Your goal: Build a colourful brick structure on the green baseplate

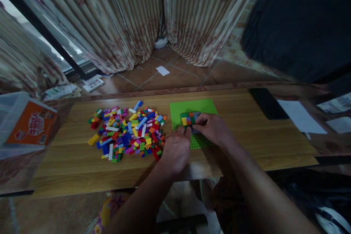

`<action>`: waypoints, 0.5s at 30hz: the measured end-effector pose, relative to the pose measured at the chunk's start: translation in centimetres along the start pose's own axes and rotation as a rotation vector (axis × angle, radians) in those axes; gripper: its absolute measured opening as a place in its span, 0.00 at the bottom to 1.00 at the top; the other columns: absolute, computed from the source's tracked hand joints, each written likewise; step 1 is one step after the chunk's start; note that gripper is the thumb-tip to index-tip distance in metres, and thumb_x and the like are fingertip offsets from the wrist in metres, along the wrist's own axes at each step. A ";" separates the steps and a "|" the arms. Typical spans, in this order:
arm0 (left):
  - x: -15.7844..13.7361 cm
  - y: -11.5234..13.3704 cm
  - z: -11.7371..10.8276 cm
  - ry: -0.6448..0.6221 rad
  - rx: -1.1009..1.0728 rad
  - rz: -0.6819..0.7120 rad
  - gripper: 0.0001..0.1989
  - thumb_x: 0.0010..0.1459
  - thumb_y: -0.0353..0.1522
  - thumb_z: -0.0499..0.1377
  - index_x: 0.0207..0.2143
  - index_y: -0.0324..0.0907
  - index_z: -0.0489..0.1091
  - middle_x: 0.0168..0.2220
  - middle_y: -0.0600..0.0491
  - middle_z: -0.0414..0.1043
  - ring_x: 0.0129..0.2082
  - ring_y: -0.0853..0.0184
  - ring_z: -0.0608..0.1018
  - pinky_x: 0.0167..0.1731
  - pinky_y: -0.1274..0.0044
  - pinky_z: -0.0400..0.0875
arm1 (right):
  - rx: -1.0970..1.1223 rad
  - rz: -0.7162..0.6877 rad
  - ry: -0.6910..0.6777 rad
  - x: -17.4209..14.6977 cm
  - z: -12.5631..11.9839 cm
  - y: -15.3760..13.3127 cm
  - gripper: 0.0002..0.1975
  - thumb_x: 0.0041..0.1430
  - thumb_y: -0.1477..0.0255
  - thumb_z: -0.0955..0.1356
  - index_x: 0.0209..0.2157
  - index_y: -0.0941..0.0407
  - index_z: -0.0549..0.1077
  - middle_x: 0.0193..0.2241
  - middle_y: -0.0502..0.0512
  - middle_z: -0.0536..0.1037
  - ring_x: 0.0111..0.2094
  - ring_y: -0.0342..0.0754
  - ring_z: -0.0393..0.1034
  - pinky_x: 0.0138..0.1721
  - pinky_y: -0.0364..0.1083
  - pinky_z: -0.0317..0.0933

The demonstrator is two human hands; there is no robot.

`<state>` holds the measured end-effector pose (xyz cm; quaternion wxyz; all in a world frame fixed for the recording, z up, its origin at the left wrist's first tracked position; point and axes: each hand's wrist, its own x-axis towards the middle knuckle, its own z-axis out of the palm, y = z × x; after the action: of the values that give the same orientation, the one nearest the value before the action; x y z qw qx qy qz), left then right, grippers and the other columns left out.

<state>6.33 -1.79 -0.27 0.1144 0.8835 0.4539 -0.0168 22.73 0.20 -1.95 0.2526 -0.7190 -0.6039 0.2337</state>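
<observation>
Green baseplate (pixel 193 109) is your anchor: the loose brick pile (pixel 127 133) lies to its left on the desk (pixel 246 139). Your left hand (pixel 175 151) pinches at the small brick block (pixel 189 118) on the plate; your right hand (pixel 212 128) grips it. Press straight down, studs aligned.

This looks like a room in a home. Striped, patterned curtains (pixel 109 18) hang to a floor of brown tiles (pixel 175 75), with a glass sliding door (pixel 41 40) behind them on the left. A loose paper (pixel 162 70) lies on the tiles. A wooden worktop (pixel 241 139) carries a heap of toy bricks (pixel 127 133), a green baseplate (pixel 192 108), a phone (pixel 267 103) and an orange box (pixel 31 123).
</observation>
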 end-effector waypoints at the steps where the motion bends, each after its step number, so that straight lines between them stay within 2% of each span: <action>1: 0.0 0.1 -0.2 -0.008 0.008 -0.003 0.21 0.61 0.22 0.46 0.56 0.36 0.63 0.45 0.43 0.71 0.42 0.61 0.76 0.39 0.72 0.73 | 0.000 -0.006 0.008 0.0 0.1 0.0 0.03 0.48 0.71 0.71 0.25 0.55 0.74 0.23 0.50 0.77 0.25 0.45 0.69 0.28 0.45 0.59; 6: 0.4 0.7 -0.5 -0.015 0.034 0.021 0.19 0.61 0.21 0.46 0.53 0.32 0.65 0.47 0.41 0.71 0.45 0.59 0.75 0.41 0.71 0.74 | -0.037 -0.062 0.032 0.1 0.3 0.0 0.01 0.47 0.73 0.71 0.25 0.55 0.74 0.23 0.49 0.77 0.25 0.44 0.68 0.27 0.44 0.58; 10: 0.5 0.8 -0.1 -0.014 0.034 0.004 0.18 0.61 0.20 0.46 0.51 0.31 0.66 0.45 0.40 0.71 0.44 0.58 0.76 0.40 0.70 0.74 | -0.028 -0.074 0.020 0.0 0.4 0.0 0.02 0.48 0.72 0.70 0.27 0.55 0.74 0.23 0.49 0.77 0.25 0.44 0.69 0.28 0.44 0.59; 13: 0.0 0.2 0.4 0.041 -0.034 0.009 0.18 0.61 0.21 0.48 0.51 0.35 0.67 0.44 0.43 0.71 0.43 0.60 0.76 0.41 0.71 0.74 | 0.038 -0.059 0.024 0.0 0.1 0.2 0.04 0.49 0.70 0.69 0.27 0.55 0.76 0.25 0.50 0.78 0.26 0.45 0.70 0.30 0.45 0.61; 15: -0.5 -0.6 0.6 0.104 -0.120 0.005 0.19 0.61 0.23 0.49 0.54 0.38 0.65 0.43 0.45 0.72 0.42 0.62 0.76 0.42 0.72 0.73 | 0.117 -0.033 0.094 0.2 -0.5 0.5 0.07 0.52 0.68 0.68 0.29 0.56 0.76 0.26 0.52 0.79 0.28 0.47 0.72 0.32 0.46 0.64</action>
<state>5.63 -1.95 -0.90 0.1434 0.8759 0.4572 0.0565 23.43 0.28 -1.94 0.3263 -0.7029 -0.5886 0.2305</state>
